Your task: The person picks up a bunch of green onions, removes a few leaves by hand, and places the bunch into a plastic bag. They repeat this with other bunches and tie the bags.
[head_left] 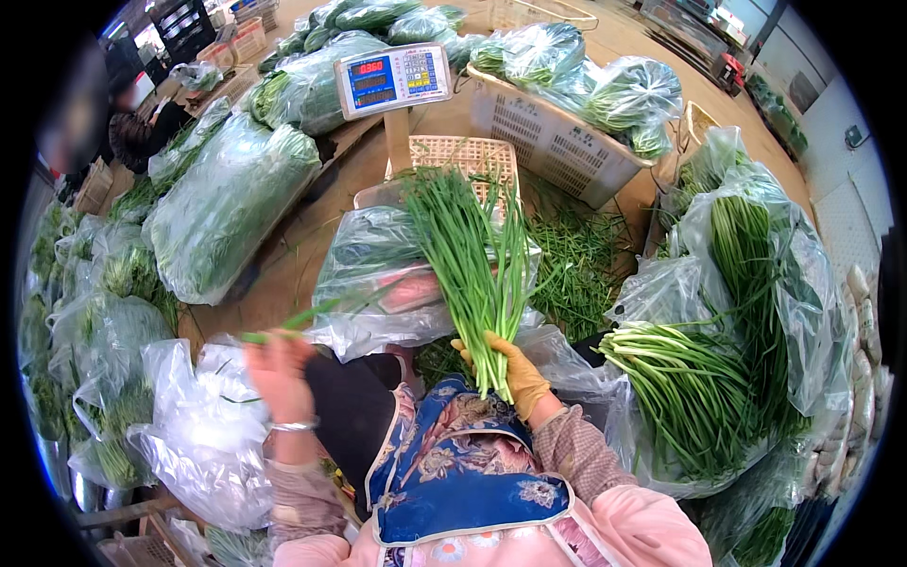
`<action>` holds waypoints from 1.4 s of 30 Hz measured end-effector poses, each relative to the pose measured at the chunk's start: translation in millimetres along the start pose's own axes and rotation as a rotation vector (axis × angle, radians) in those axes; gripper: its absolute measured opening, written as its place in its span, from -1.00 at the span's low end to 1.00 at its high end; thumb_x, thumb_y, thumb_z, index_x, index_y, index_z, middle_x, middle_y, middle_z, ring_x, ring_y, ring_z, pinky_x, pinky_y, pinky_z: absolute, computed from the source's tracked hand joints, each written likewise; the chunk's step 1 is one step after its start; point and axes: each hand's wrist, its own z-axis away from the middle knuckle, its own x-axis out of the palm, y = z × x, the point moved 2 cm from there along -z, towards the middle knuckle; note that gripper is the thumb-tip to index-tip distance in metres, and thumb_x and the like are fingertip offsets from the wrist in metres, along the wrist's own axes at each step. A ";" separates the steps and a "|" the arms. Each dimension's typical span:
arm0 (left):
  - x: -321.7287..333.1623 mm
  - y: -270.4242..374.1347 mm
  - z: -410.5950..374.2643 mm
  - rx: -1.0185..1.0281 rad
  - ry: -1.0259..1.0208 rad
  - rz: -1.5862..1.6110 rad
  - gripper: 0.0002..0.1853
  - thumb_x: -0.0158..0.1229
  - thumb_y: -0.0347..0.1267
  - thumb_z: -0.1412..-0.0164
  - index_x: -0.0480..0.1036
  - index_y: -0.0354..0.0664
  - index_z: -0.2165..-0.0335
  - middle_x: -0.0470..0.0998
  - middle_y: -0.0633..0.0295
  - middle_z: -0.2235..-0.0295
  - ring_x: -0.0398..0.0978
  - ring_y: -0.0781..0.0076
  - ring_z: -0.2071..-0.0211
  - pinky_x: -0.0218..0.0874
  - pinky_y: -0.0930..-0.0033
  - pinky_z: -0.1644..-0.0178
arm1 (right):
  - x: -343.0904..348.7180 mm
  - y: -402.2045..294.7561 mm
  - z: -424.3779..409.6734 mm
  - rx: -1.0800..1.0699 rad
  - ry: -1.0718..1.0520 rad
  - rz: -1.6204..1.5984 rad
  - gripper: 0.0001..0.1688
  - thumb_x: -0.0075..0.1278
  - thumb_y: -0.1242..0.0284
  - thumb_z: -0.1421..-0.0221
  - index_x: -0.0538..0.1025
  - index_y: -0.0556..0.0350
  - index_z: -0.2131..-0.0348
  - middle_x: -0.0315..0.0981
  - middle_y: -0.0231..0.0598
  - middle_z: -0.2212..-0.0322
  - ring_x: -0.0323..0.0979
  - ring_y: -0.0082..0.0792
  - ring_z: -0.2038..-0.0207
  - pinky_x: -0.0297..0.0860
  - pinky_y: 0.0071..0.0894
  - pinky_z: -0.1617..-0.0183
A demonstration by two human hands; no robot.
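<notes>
My right hand [521, 372], in a yellow-brown glove, grips a bunch of garlic chives [468, 255] by its pale stem ends. The leaves fan away from me over a plastic bag [354, 283] in front, which has a red patch and greens inside. My bare left hand [280, 372] is blurred, off to the left, with a few loose green leaves [305, 315] between its fingers. To my right, a loose heap of garlic chives [673, 390] lies on an open plastic sheet, stem ends towards the middle.
A digital scale display [393, 78] rises behind a woven plastic basket [464, 152]. Bagged greens fill a white crate [560, 135]. Large bags of greens [230, 205] line the left, near clear plastic bags [205, 418]. Trimmings [577, 273] cover the floor. A person [134, 127] sits far left.
</notes>
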 end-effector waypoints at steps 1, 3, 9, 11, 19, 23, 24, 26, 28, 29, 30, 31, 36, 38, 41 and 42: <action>-19.2 15.3 -20.3 0.070 0.163 0.126 -0.83 -0.05 -0.34 -0.22 0.25 -0.21 0.27 0.44 0.17 0.40 0.44 0.46 0.47 0.32 0.51 0.39 | 2.2 0.2 1.9 0.002 -0.039 0.000 -0.43 -0.12 0.33 -0.13 0.19 0.35 -0.03 0.29 0.10 0.08 0.47 -0.25 0.26 0.50 -0.45 0.28; -15.1 29.5 -28.5 0.047 0.114 -0.071 -0.75 -0.06 -0.35 -0.21 0.25 -0.25 0.16 0.42 0.15 0.29 0.41 0.43 0.30 0.29 0.48 0.26 | 5.1 -3.8 3.9 -0.018 -0.112 0.003 -0.43 -0.16 0.29 -0.15 0.21 0.39 -0.01 0.31 0.14 0.10 0.47 -0.24 0.25 0.50 -0.48 0.28; 77.7 -113.6 61.2 -0.736 -0.691 0.057 -0.62 0.02 -0.46 -0.14 0.24 -0.31 0.05 0.43 0.14 0.20 0.44 0.37 0.21 0.31 0.37 0.13 | 36.7 10.5 10.1 0.088 -0.237 0.009 -0.37 -0.21 0.20 -0.17 0.18 0.36 -0.04 0.30 0.13 0.08 0.42 -0.13 0.14 0.45 -0.32 0.14; 115.6 -137.0 71.8 -0.989 -0.712 0.316 -0.63 0.08 -0.26 -0.14 0.30 -0.25 0.14 0.46 0.28 0.26 0.42 0.45 0.24 0.25 0.43 0.14 | 3.6 15.0 4.0 0.047 -0.033 0.185 -0.41 -0.20 0.16 -0.17 0.23 0.24 -0.03 0.36 0.00 0.12 0.42 -0.16 0.15 0.43 -0.31 0.13; 107.6 -184.1 96.5 -0.614 -0.352 0.050 -0.70 -0.05 -0.46 -0.17 0.27 -0.29 0.09 0.46 0.17 0.22 0.42 0.42 0.20 0.25 0.42 0.14 | -14.4 15.8 5.0 0.008 0.209 0.459 -0.57 -0.05 0.35 -0.10 0.32 0.19 0.06 0.41 -0.18 0.21 0.43 -0.35 0.20 0.44 -0.36 0.20; 82.6 -189.7 83.3 -0.994 -0.267 0.533 -0.74 -0.14 -0.41 -0.23 0.27 -0.25 0.11 0.48 0.11 0.26 0.48 0.27 0.27 0.36 0.31 0.29 | 2.7 16.6 11.0 -0.079 0.216 0.195 -0.61 -0.10 0.39 -0.11 0.35 0.37 0.15 0.43 -0.09 0.24 0.47 -0.22 0.25 0.47 -0.35 0.17; 86.7 -182.8 85.3 -0.956 -0.309 0.444 -0.74 -0.14 -0.41 -0.23 0.26 -0.24 0.11 0.47 0.13 0.26 0.48 0.30 0.28 0.35 0.32 0.29 | 7.1 16.3 12.8 -0.077 0.205 0.190 -0.63 -0.09 0.38 -0.10 0.38 0.33 0.18 0.45 -0.09 0.29 0.48 -0.25 0.29 0.47 -0.34 0.19; 100.1 -179.0 95.3 -0.839 -0.393 0.154 -0.71 -0.16 -0.40 -0.25 0.19 -0.21 0.06 0.41 0.17 0.18 0.44 0.35 0.24 0.31 0.34 0.21 | -17.7 14.5 7.4 -0.018 0.211 0.276 -0.63 -0.07 0.37 -0.09 0.40 0.25 0.15 0.45 -0.09 0.27 0.46 -0.28 0.25 0.44 -0.32 0.16; 107.0 -189.4 110.0 -0.372 -0.712 -0.575 -0.46 -0.07 -0.33 -0.14 0.03 -0.31 -0.05 0.28 -0.07 0.05 0.23 0.06 0.00 0.05 0.13 -0.06 | -18.1 22.9 3.4 0.019 0.183 0.176 -0.64 -0.05 0.40 -0.07 0.41 0.20 0.13 0.45 -0.15 0.27 0.45 -0.35 0.23 0.42 -0.34 0.18; 112.6 -187.0 116.7 -0.060 -0.789 -0.928 -0.34 -0.03 -0.26 -0.10 -0.03 -0.37 -0.08 0.23 -0.18 0.02 0.13 -0.06 -0.07 -0.06 0.03 -0.13 | -11.2 29.4 -0.8 -0.086 0.207 0.170 -0.65 -0.03 0.44 -0.06 0.41 0.21 0.14 0.46 -0.22 0.30 0.46 -0.36 0.31 0.43 -0.33 0.24; 113.3 -183.7 118.0 -0.045 -0.830 -0.949 -0.24 0.03 -0.20 0.02 -0.02 -0.41 -0.07 0.15 -0.20 -0.02 -0.02 -0.19 -0.12 -0.21 0.01 -0.17 | -14.8 31.1 -1.6 -0.081 0.206 0.160 -0.65 -0.03 0.45 -0.06 0.41 0.21 0.14 0.46 -0.23 0.30 0.47 -0.37 0.32 0.44 -0.34 0.26; 117.4 -170.8 113.0 -0.057 -0.941 -1.020 -0.21 0.03 -0.16 0.04 -0.02 -0.40 -0.07 0.15 -0.19 -0.03 -0.02 -0.19 -0.13 -0.21 -0.02 -0.17 | -16.3 32.4 -1.5 -0.077 0.204 0.149 -0.65 -0.03 0.46 -0.06 0.40 0.22 0.13 0.46 -0.24 0.29 0.47 -0.38 0.34 0.45 -0.34 0.28; 112.3 -76.7 52.8 0.275 -0.988 -1.310 -0.26 0.20 -0.02 0.21 0.31 -0.21 0.06 0.23 -0.08 -0.01 0.00 -0.13 -0.13 -0.22 -0.18 -0.12 | -15.8 12.1 17.1 -0.036 0.146 0.201 -0.68 -0.01 0.42 -0.06 0.39 0.21 0.18 0.46 -0.22 0.39 0.44 -0.50 0.51 0.44 -0.56 0.47; 79.8 -54.7 16.8 0.471 -0.502 -1.522 -0.15 0.28 -0.08 0.26 0.20 -0.23 -0.02 0.19 -0.06 -0.03 0.01 -0.10 -0.13 -0.25 -0.23 -0.13 | 11.1 -1.3 27.6 -0.146 0.140 0.180 -0.73 -0.01 0.41 -0.07 0.38 0.20 0.24 0.45 -0.26 0.49 0.41 -0.58 0.57 0.42 -0.62 0.54; 24.3 -51.1 -29.5 -0.205 -0.517 -1.807 -0.23 0.22 -0.05 0.18 0.23 -0.29 0.04 0.40 0.00 0.13 0.31 0.06 0.03 0.10 0.03 -0.01 | 54.1 -32.0 37.5 -0.211 0.219 0.554 -0.70 0.02 0.41 -0.02 0.38 0.20 0.24 0.44 -0.30 0.54 0.38 -0.58 0.61 0.38 -0.62 0.57; 3.3 -64.4 -42.0 -0.265 -0.629 -1.827 -0.38 0.18 -0.05 0.12 0.33 -0.29 0.18 0.49 0.04 0.29 0.45 0.12 0.23 0.24 0.17 0.14 | 67.2 -42.4 28.1 -0.213 0.247 0.716 -0.68 0.03 0.40 0.00 0.38 0.20 0.25 0.43 -0.32 0.55 0.37 -0.60 0.61 0.36 -0.62 0.57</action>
